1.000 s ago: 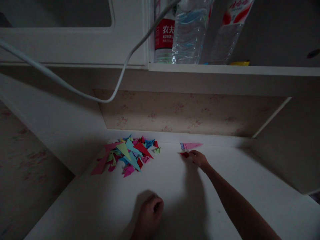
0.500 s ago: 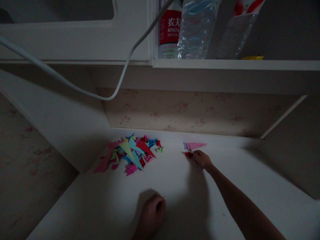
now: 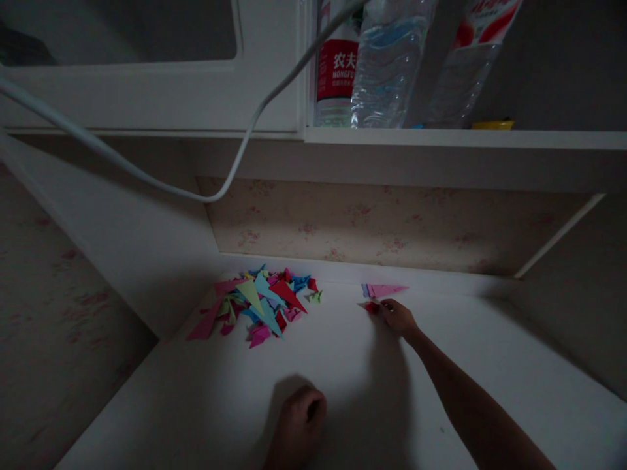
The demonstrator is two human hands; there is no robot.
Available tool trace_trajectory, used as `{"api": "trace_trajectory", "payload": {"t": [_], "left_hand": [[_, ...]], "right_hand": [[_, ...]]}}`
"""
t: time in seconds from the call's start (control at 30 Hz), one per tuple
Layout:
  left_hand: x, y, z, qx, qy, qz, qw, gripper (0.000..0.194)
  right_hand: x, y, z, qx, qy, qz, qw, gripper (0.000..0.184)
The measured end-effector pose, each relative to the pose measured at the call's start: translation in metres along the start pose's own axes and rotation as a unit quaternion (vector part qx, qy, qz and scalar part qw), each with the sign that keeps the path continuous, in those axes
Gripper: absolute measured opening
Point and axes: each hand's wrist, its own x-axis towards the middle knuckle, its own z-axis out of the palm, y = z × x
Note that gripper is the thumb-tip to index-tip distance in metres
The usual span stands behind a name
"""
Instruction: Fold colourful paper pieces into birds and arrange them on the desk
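Note:
My right hand [image 3: 398,316] reaches over the white desktop and pinches a small red folded paper piece [image 3: 372,307] between thumb and fingertips. Just behind it lies a pink folded paper triangle [image 3: 386,290] with a bluish-purple end, close to the back edge. My left hand [image 3: 301,418] rests in a loose fist near the front, with a dark hollow between the curled fingers and nothing visible in it. To the left sits a heap of colourful folded papers [image 3: 262,307] in pink, red, blue, green and yellow, some of them paper planes or cranes by shape.
A white cable [image 3: 215,196] hangs across the upper left. Above the desktop runs a shelf [image 3: 441,136] holding plastic bottles [image 3: 386,72] and a yellow item [image 3: 492,125]. Side panels [image 3: 112,228] and a flowered back wall [image 3: 357,222] enclose the desktop [image 3: 343,378].
The view has shifted slightly, so everything sits a little further right. My right hand keeps its pinch on the red paper in nearly the same place; my left fist looks unchanged.

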Motion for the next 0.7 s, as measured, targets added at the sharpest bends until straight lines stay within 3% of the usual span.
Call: {"api": "trace_trajectory", "payload": {"t": [0.47, 0.6, 0.7], "left_hand": [[0.002, -0.001, 0.0, 0.014, 0.002, 0.004, 1.0, 0.019], [0.002, -0.001, 0.001, 0.01, -0.001, -0.002, 1.0, 0.019], [0.002, 0.0, 0.001, 0.007, -0.002, 0.0, 1.0, 0.019]], "right_hand": [[-0.002, -0.005, -0.002, 0.058, 0.017, 0.027, 0.998, 0.036], [-0.021, -0.007, -0.003, 0.116, 0.05, 0.042, 0.991, 0.047], [-0.051, -0.015, 0.0, 0.175, 0.076, 0.04, 0.981, 0.05]]}}
